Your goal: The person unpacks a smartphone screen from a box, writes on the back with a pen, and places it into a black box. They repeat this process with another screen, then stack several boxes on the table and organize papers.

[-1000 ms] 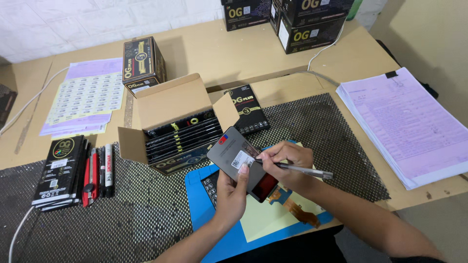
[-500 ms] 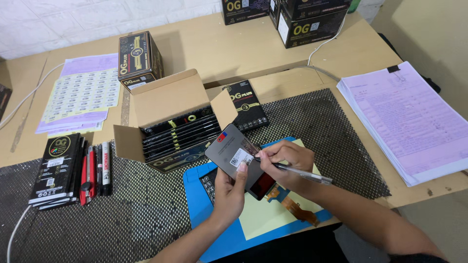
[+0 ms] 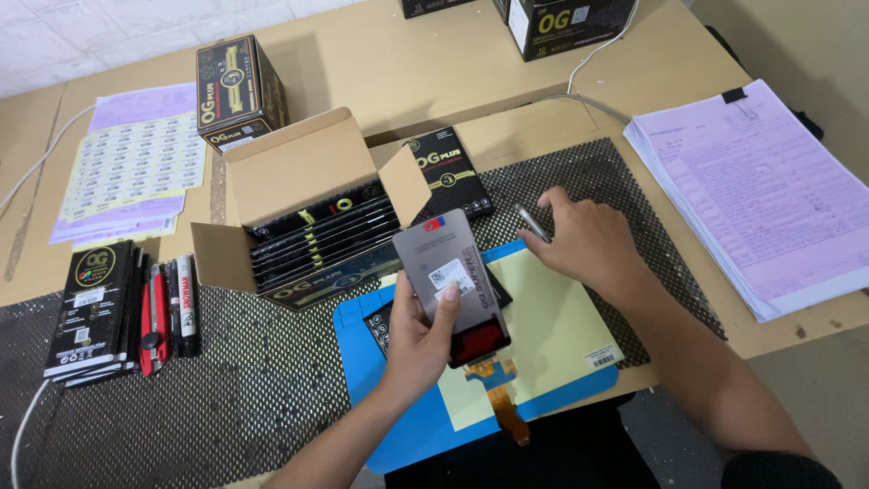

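Panel: grey phone display panel point(image 3: 450, 276), back side up w/ white sticker, held tilted above the blue work mat point(image 3: 362, 362), at about 6 o'clock of the open carton.
Left hand: left hand point(image 3: 418, 340) clamped on the panel's lower half, thumb across the back, fingers hidden behind it.
Right hand: right hand point(image 3: 584, 237) at 3 o'clock of the panel, palm down over the black mesh mat point(image 3: 625, 195), fingers loosely curled by a silver pen point(image 3: 532, 223); can't tell if the pen is gripped or just touched.
Flex cable: orange ribbon point(image 3: 502, 394) hangs free from the panel's bottom edge, trailing over the yellow sheet point(image 3: 552, 330) towards 6 o'clock.
Carton: open brown carton point(image 3: 308, 213) at 11 o'clock of the panel, packed w/ slim black boxes on edge.
Nearby: stack of slim boxes point(image 3: 90, 308) plus red cutter and markers point(image 3: 167, 312) at 9 o'clock; lilac paper stack point(image 3: 751, 190) at 3 o'clock; label sheets point(image 3: 136, 167) at 10 o'clock.
Risk, drop: one-hand hold only; likely slip if grip loosens, glass face could strike the tabletop point(image 3: 453, 81) edge or mat.
Risk, cable: dangling ribbon could snag on the sheet's edge or crease if the panel is lowered carelessly.
Risk, pen: pen lies near the mesh mat's centre; could roll, or its tip could scratch the panel if brought back fast.
Risk, sheet: loose yellow sheet may slide under the wrist.
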